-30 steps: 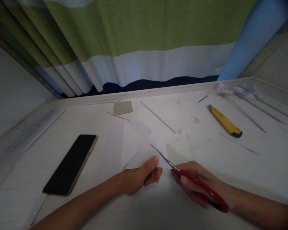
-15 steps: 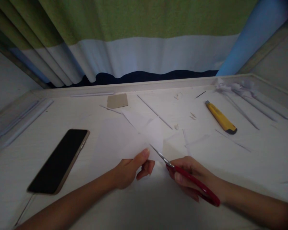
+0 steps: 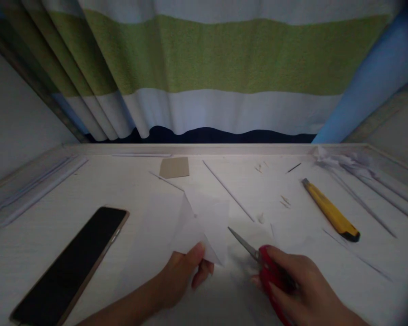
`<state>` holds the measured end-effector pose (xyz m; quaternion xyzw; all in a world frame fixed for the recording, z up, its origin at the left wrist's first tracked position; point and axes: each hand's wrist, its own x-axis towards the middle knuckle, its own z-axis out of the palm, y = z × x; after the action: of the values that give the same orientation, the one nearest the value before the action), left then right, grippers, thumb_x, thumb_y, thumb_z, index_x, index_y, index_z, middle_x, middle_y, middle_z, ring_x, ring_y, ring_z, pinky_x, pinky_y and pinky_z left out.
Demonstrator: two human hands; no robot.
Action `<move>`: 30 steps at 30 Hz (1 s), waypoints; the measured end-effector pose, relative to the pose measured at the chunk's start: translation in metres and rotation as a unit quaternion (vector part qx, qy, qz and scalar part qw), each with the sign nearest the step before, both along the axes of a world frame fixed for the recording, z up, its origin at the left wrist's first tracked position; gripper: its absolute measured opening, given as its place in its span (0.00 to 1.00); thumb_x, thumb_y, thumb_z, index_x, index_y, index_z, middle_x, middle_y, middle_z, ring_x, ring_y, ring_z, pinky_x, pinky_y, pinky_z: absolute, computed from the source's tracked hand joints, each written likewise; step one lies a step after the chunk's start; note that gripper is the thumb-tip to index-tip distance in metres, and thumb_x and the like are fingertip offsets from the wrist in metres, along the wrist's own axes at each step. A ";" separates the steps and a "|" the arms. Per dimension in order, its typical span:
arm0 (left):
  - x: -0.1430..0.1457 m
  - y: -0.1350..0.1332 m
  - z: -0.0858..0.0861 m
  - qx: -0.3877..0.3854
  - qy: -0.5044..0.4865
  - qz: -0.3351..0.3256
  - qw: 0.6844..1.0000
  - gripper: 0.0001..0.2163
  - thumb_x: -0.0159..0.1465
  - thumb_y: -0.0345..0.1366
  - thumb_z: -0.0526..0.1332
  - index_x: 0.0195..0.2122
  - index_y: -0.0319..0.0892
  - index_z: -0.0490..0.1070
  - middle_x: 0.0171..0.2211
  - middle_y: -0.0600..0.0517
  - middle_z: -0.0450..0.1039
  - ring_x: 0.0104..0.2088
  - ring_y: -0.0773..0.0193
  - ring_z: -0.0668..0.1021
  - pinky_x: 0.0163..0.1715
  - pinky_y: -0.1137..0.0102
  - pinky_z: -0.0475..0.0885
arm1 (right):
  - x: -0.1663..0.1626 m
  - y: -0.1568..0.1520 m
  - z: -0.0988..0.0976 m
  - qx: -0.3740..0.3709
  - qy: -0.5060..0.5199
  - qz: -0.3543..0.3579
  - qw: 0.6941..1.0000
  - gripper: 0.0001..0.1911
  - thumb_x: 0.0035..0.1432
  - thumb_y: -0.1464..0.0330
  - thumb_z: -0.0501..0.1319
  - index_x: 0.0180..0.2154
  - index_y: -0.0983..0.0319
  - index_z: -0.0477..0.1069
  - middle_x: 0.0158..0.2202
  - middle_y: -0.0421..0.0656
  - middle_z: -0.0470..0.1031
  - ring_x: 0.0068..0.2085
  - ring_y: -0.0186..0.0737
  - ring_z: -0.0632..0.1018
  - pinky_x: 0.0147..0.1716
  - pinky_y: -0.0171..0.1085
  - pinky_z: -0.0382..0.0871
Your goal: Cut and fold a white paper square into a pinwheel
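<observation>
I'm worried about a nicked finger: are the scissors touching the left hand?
Apart. The head view shows the scissors to the right of the left hand, with a plain gap between them.

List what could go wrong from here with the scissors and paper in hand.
1. The scissors in the right hand have their tips close to the left hand, so a careless move might nick its fingers.
2. The left hand pinches the white paper only at its near side, so it could slip or crease.
3. The yellow cutter lies loose beyond the right hand; a wide sweep might knock it.
</observation>
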<state>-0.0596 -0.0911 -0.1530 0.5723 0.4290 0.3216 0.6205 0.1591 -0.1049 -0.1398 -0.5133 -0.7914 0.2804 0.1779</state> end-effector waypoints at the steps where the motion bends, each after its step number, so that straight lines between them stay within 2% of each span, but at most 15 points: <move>1: 0.000 0.001 -0.001 -0.005 0.007 0.001 1.000 0.29 0.54 0.61 0.40 0.11 0.41 0.52 0.10 0.57 0.48 0.14 0.72 0.57 0.19 0.73 0.55 | 0.001 0.002 -0.002 0.036 -0.016 0.001 0.999 0.06 0.52 0.66 0.53 0.27 0.62 0.62 0.18 0.37 0.67 0.19 0.32 0.68 0.18 0.30 0.60; 5: -0.002 0.003 -0.004 -0.009 0.004 -0.024 1.000 0.29 0.52 0.62 0.40 0.12 0.41 0.54 0.09 0.58 0.48 0.12 0.73 0.56 0.16 0.74 0.54 | 0.003 0.005 -0.008 0.118 -0.054 -0.012 0.991 0.10 0.54 0.64 0.53 0.36 0.63 0.61 0.23 0.41 0.70 0.22 0.36 0.73 0.21 0.32 0.65; 10: -0.005 0.004 -0.007 0.018 -0.025 -0.028 0.999 0.28 0.55 0.60 0.40 0.17 0.40 0.59 0.10 0.58 0.50 0.13 0.73 0.57 0.17 0.74 0.54 | 0.004 0.006 -0.015 0.190 -0.077 -0.010 0.979 0.11 0.56 0.65 0.49 0.40 0.63 0.59 0.34 0.49 0.72 0.32 0.40 0.75 0.29 0.36 0.71; 16: -0.004 0.004 -0.012 0.029 -0.047 -0.029 0.998 0.26 0.56 0.58 0.43 0.17 0.40 0.60 0.10 0.58 0.51 0.13 0.73 0.57 0.16 0.74 0.53 | 0.003 0.006 -0.019 0.201 -0.118 -0.018 0.972 0.15 0.56 0.66 0.50 0.44 0.67 0.58 0.39 0.54 0.69 0.38 0.44 0.73 0.35 0.42 0.71; 20: -0.002 0.005 -0.010 0.011 -0.041 -0.043 0.998 0.25 0.58 0.54 0.44 0.14 0.39 0.57 0.10 0.58 0.50 0.13 0.74 0.55 0.15 0.75 0.51 | 0.000 0.005 -0.015 0.167 -0.108 -0.010 0.980 0.15 0.57 0.68 0.48 0.46 0.68 0.57 0.41 0.54 0.68 0.41 0.44 0.71 0.38 0.43 0.70; 24: 0.001 0.008 -0.006 0.027 -0.058 -0.042 0.997 0.22 0.58 0.53 0.46 0.21 0.39 0.61 0.09 0.59 0.51 0.11 0.74 0.54 0.13 0.76 0.49 | -0.001 0.007 -0.014 0.151 -0.123 -0.022 0.981 0.16 0.58 0.68 0.47 0.46 0.69 0.59 0.42 0.54 0.68 0.42 0.45 0.70 0.40 0.45 0.69; 30: 0.002 0.008 0.001 0.072 -0.020 -0.069 0.995 0.22 0.59 0.51 0.45 0.20 0.38 0.61 0.10 0.60 0.51 0.11 0.74 0.55 0.13 0.77 0.51 | 0.002 0.012 -0.019 0.163 -0.143 -0.051 0.975 0.17 0.58 0.66 0.48 0.45 0.70 0.63 0.41 0.55 0.68 0.42 0.46 0.71 0.40 0.45 0.69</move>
<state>-0.0579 -0.0834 -0.1521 0.6370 0.3518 0.3200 0.6067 0.1608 -0.0929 -0.1584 -0.5517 -0.8166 0.0615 0.1582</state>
